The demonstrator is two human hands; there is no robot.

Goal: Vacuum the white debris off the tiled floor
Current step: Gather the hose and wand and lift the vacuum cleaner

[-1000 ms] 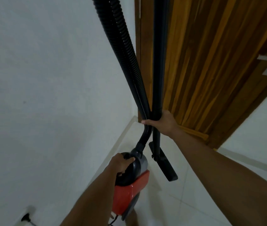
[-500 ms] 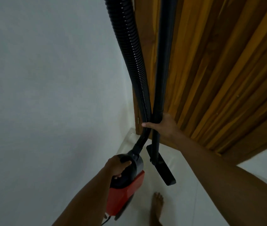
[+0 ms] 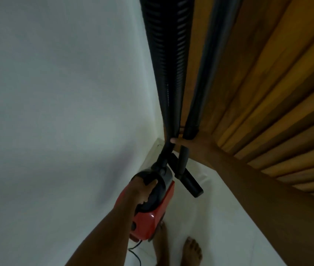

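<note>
A red and black canister vacuum (image 3: 148, 219) hangs above the white tiled floor (image 3: 219, 227), carried by its black top handle in my left hand (image 3: 142, 191). A black ribbed hose (image 3: 168, 73) and a smooth black wand (image 3: 200, 83) rise together to the top of the view. My right hand (image 3: 196, 148) grips both of them where they meet. The flat black floor nozzle (image 3: 189, 182) dangles below that hand, off the floor. No white debris shows on the tiles in view.
A white wall (image 3: 56, 112) fills the left side. A striped wooden door (image 3: 267, 83) stands close on the right, meeting the wall at a corner. My two bare feet (image 3: 192, 250) stand on the tiles below. The vacuum's black power cord (image 3: 135, 256) trails down.
The view has swung closer into the corner between wall and door. Both hands keep the same grips; the vacuum sits lower in view and both feet now show.
</note>
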